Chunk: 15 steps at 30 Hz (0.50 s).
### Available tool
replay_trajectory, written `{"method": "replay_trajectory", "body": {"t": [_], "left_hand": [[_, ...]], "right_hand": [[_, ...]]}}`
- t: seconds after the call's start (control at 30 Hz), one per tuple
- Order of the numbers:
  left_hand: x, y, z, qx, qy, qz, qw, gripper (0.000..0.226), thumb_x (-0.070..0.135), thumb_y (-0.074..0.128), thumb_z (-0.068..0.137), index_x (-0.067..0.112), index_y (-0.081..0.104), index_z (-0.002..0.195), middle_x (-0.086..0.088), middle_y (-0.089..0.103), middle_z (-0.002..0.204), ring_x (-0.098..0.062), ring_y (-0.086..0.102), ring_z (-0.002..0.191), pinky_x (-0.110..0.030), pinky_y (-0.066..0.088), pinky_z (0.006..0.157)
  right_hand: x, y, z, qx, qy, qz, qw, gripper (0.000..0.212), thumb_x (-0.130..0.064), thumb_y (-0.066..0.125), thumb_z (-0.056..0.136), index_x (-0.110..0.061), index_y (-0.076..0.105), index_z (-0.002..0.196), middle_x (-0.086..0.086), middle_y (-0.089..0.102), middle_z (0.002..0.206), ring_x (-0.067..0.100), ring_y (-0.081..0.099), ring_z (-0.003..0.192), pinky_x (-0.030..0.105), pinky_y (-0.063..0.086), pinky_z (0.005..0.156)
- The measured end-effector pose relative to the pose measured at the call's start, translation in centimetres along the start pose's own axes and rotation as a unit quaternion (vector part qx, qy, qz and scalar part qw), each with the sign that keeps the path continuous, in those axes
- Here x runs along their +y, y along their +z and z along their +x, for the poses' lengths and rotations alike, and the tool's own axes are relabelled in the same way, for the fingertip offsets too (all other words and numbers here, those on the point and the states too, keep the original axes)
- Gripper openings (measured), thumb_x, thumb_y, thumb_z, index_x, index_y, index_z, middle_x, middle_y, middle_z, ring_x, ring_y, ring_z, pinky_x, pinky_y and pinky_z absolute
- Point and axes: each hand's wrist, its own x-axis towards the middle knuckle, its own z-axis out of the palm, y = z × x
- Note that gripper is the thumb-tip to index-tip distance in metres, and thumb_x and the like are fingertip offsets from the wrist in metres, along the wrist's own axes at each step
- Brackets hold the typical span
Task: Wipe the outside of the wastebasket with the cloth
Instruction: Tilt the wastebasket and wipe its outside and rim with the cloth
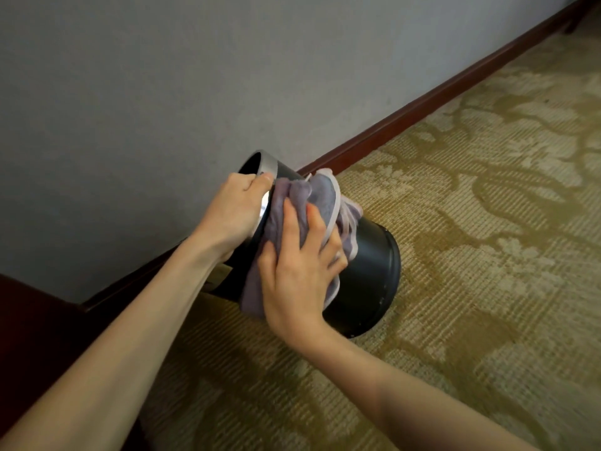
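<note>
A black round wastebasket [374, 255] with a silver rim band is tipped over towards the wall, its base pointing right and resting on the carpet. My left hand [237, 209] grips the silver rim at the basket's mouth and holds it tilted. A mauve cloth [312, 196] with pale edging is draped over the basket's side. My right hand [302, 265] lies flat on the cloth, fingers spread, pressing it against the black wall of the basket. Part of the basket's side is hidden under the cloth and hands.
A grey wall [162, 76] with a dark red-brown skirting board [422, 109] runs diagonally behind the basket. The floor is olive and beige patterned carpet [471, 206]. A dark wooden piece of furniture [29, 320] stands at the lower left.
</note>
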Motion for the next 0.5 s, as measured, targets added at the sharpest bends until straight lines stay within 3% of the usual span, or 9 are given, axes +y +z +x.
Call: {"method": "replay_trajectory", "body": {"t": [0.1,0.17,0.23,0.3,0.43,0.5], "left_hand": [[-0.3,0.1,-0.4,-0.008,-0.014,-0.031,0.999,0.043,0.022,0.043,0.098,-0.016,0.055,0.08,-0.012,0.051,0.072,-0.014,0.044,0.067,-0.027,0.032,0.058],[-0.5,0.1,-0.8,-0.001,-0.011,-0.035,0.999,0.041,0.019,0.043,0.098,-0.007,0.057,0.069,-0.003,0.052,0.065,-0.009,0.043,0.061,-0.025,0.033,0.054],[-0.5,0.1,-1.3,0.003,-0.003,-0.039,0.999,0.04,0.02,0.044,0.098,0.011,0.057,0.061,0.003,0.055,0.061,-0.006,0.044,0.058,-0.025,0.035,0.055],[-0.7,0.1,-1.8,0.008,0.012,-0.022,1.0,0.041,0.025,0.043,0.096,0.016,0.056,0.058,0.007,0.058,0.06,-0.004,0.047,0.058,-0.028,0.036,0.057],[-0.8,0.0,-3.2,0.002,0.023,0.003,1.0,0.041,0.035,0.041,0.091,0.022,0.055,0.055,0.016,0.058,0.052,0.005,0.048,0.052,-0.018,0.038,0.053],[-0.8,0.0,-3.7,-0.005,0.025,-0.001,1.0,0.041,0.038,0.041,0.09,0.015,0.056,0.06,0.005,0.059,0.056,-0.006,0.052,0.057,-0.033,0.044,0.06]], "right_hand": [[-0.5,-0.8,3.1,-0.021,0.027,0.032,0.999,0.051,-0.035,0.033,0.089,-0.027,0.04,0.139,0.004,0.036,0.145,0.034,0.025,0.131,0.052,0.009,0.103],[-0.6,-1.2,5.3,-0.05,0.046,0.055,0.996,0.043,-0.033,0.037,0.091,-0.03,0.046,0.134,0.001,0.038,0.142,0.032,0.026,0.129,0.049,0.007,0.101],[-0.7,-1.8,7.6,-0.082,0.076,0.086,0.99,0.036,-0.034,0.039,0.093,-0.03,0.056,0.125,0.002,0.044,0.138,0.032,0.031,0.126,0.052,0.013,0.102],[-0.7,-2.5,10.0,-0.134,0.105,0.107,0.98,0.036,-0.037,0.038,0.092,-0.03,0.062,0.118,0.006,0.052,0.134,0.034,0.035,0.125,0.052,0.018,0.102],[-0.3,-2.2,14.5,-0.277,0.148,0.117,0.942,0.037,-0.039,0.046,0.088,-0.022,0.067,0.113,0.014,0.061,0.126,0.036,0.048,0.122,0.049,0.031,0.107],[-0.1,-1.7,15.8,-0.325,0.165,0.16,0.917,0.04,-0.03,0.048,0.09,-0.008,0.062,0.12,0.019,0.06,0.128,0.038,0.053,0.121,0.049,0.042,0.104]]}}
